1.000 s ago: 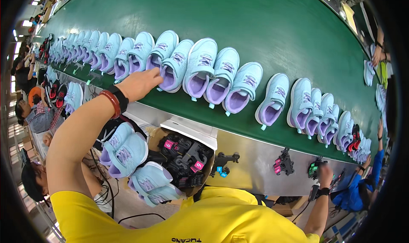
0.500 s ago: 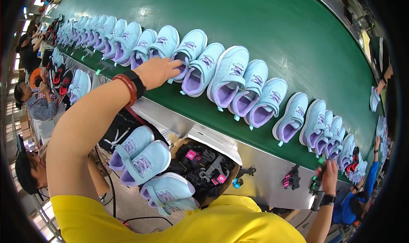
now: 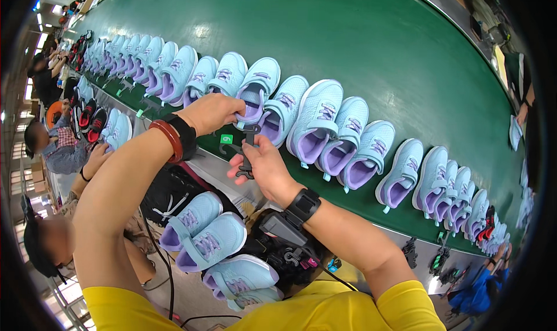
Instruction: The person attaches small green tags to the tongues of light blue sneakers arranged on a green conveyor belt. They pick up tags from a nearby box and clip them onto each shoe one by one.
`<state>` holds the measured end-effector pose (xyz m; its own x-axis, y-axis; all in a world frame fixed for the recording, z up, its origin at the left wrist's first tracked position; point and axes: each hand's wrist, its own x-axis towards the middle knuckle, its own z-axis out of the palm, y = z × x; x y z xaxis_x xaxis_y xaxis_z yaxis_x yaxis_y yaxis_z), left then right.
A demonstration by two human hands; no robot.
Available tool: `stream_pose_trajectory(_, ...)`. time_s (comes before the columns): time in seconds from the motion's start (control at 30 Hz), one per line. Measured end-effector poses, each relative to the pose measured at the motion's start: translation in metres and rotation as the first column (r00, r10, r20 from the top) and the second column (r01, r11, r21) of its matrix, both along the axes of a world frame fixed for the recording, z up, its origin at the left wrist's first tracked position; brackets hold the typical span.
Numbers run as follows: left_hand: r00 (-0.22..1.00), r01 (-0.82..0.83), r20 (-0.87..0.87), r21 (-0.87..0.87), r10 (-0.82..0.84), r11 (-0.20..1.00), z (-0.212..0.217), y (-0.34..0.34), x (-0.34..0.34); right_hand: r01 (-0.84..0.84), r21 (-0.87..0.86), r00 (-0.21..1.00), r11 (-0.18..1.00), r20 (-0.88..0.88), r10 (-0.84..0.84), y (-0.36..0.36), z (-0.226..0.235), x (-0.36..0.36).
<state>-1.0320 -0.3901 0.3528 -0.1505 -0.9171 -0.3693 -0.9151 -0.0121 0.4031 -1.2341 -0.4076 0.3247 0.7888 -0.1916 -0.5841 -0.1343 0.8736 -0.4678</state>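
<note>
My left hand [image 3: 213, 113] grips the heel end of a light blue and purple sneaker [image 3: 256, 87] lying on the green conveyor belt [image 3: 360, 35]. Just below it, my right hand [image 3: 264, 167] holds a small black plastic hanger clip [image 3: 248, 151] up against that shoe's heel. A long row of the same sneakers [image 3: 325, 122] stretches along the belt's near edge to both sides. A red band and a black strap sit on my left wrist, a black watch on my right.
Beneath my arms a black bin [image 3: 174, 192] carries more blue sneakers [image 3: 203, 232], and a second one holds pink and black clips [image 3: 290, 255]. Spare black clips [image 3: 435, 261] lie on the metal ledge at right. Other people [image 3: 55, 145] work along the belt at left.
My right hand came up from low at the right with a black clip to the shoe's heel. My left hand stayed on the sneaker. The view shifted closer.
</note>
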Motion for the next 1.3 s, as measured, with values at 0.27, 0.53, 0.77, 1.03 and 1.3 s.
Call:
stream_pose_trajectory(0.27,0.998,0.066,0.021,0.034,-0.067,0.997,0.006,-0.004,-0.004,-0.112,-0.002,0.988,0.994,0.109,0.112,0.011,-0.002,0.009)
stream_pose_trajectory(0.53,0.946,0.322,0.021,0.021,-0.322,0.947,0.023,-0.009,-0.012,-0.282,-0.179,0.938,0.943,0.155,0.310,-0.032,-0.013,-0.002)
stream_pose_trajectory(0.77,0.946,0.254,0.145,0.218,-0.289,0.942,0.035,0.001,-0.010,-0.283,-0.946,0.852,-0.160,-0.325,0.411,-0.069,-0.029,-0.019)
stream_pose_trajectory(1.03,0.957,0.151,0.170,0.399,-0.234,0.904,0.039,-0.004,-0.001,-0.237,-0.757,0.865,-0.608,-0.450,0.223,-0.069,-0.025,-0.017)
stream_pose_trajectory(1.3,0.962,-0.036,0.260,0.419,-0.082,0.907,0.013,0.000,-0.017,-0.192,-0.749,0.854,-0.634,-0.446,0.268,-0.098,-0.022,-0.024)
